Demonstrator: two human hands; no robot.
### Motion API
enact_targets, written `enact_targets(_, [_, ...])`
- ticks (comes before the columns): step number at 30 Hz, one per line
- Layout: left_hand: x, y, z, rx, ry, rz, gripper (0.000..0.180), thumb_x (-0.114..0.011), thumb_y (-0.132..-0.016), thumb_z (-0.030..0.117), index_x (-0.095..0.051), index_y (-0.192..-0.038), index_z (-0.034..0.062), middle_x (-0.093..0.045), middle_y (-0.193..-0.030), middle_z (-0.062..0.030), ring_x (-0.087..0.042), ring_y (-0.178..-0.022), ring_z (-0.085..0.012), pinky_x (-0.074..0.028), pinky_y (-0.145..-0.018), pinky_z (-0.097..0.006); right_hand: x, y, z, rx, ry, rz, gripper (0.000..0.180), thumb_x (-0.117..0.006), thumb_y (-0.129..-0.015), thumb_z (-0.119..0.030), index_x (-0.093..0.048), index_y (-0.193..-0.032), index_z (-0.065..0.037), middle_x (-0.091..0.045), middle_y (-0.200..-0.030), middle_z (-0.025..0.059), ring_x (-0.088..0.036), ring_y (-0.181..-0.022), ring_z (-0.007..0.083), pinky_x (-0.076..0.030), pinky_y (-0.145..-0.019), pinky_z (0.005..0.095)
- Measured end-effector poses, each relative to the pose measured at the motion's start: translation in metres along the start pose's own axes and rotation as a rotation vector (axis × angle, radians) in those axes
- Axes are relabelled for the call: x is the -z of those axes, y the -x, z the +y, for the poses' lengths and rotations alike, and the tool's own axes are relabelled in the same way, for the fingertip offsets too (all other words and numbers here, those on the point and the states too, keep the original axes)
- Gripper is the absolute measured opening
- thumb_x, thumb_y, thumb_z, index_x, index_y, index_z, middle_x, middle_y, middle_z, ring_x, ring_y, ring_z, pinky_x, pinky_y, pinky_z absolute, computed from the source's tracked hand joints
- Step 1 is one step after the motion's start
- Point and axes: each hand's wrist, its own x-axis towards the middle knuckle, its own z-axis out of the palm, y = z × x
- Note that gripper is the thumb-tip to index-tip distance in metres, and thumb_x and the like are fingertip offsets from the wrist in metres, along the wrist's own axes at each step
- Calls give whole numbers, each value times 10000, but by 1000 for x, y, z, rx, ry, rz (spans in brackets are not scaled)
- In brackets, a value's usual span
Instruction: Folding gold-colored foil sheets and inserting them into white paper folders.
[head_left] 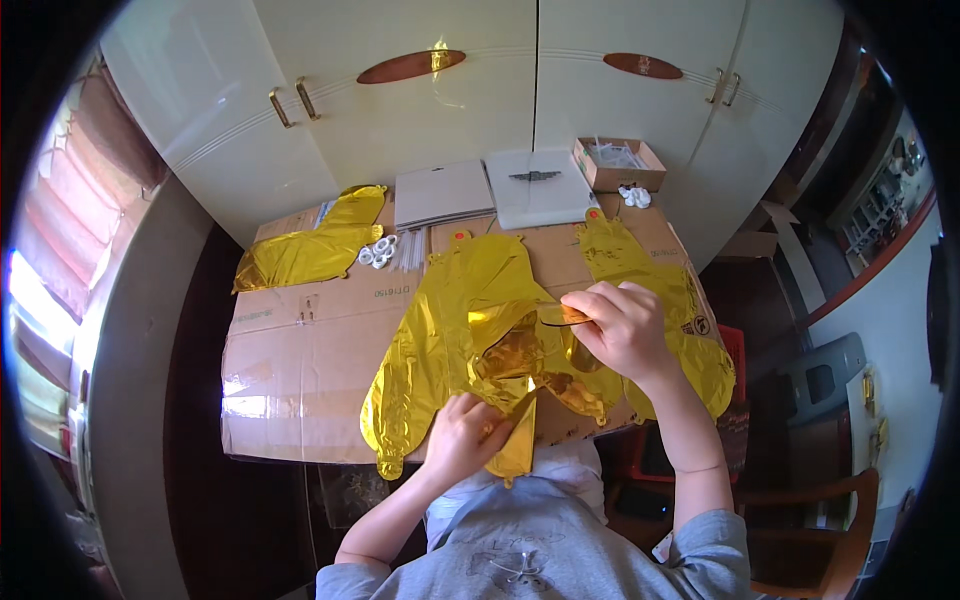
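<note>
A large flat gold foil balloon (440,340) lies before me, its near middle crumpled and folded over. My right hand (628,328) is raised above it and pinches a thin edge of gold foil, pulling that part up. Closer to my lap, my left hand (465,437) is closed on the lower edge, beside a narrow foil strip that hangs over the table's edge. Further flat gold foil balloons lie at the back left (310,255) and along the right side (650,280). Whether the crumpled piece is joined to the large balloon, I cannot tell.
The table is topped with cardboard (300,350). White rolls (378,252) and clear tubes (411,250) lie behind the balloon. Farther back are grey folders (443,193), a white flat case (542,195) and a small carton (620,178). A wooden chair (850,510) stands right.
</note>
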Motion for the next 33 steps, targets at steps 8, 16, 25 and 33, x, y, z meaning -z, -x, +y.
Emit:
enact_targets(8, [-32, -10, 44, -260, 26, -305, 529, -655, -849, 520, -648, -1117, 64, -627, -1125, -95, -563, -1055, -262, -423, -861, -424, 3, 1, -2, -31, -26, -70, 246, -772, -686, -88, -628, -881, -131, -594, -731, -12, -601, -580, 171, -479, -534, 306])
enact_targets(16, [-13, -11, 37, -415, -58, 324, 322, -781, -708, 123, -613, -982, 117, -602, -997, -53, -567, -916, -244, -434, -757, -388, 2, 14, -2, -5, -183, -127, 243, -772, -679, -81, -660, -890, -129, -644, -798, -6, -640, -683, 186, -508, -613, 330])
enact_targets(25, [48, -44, 8, -235, -243, 251, 158, -764, -719, 42, -713, -868, 60, -708, -832, -31, -656, -816, -222, -477, -761, -345, 3, 23, -3, 6, -249, -192, 211, -761, -665, -50, -700, -849, -134, -667, -794, -5, -632, -754, 190, -486, -725, 336])
enact_targets(33, [44, -54, -3, -175, -65, 212, 176, -842, -633, 150, -682, -679, 92, -633, -687, -5, -607, -725, -189, -422, -654, -335, 0, 30, 0, -13, -250, -228, 262, -785, -640, -23, -673, -851, -131, -661, -800, -11, -629, -793, 183, -462, -812, 349])
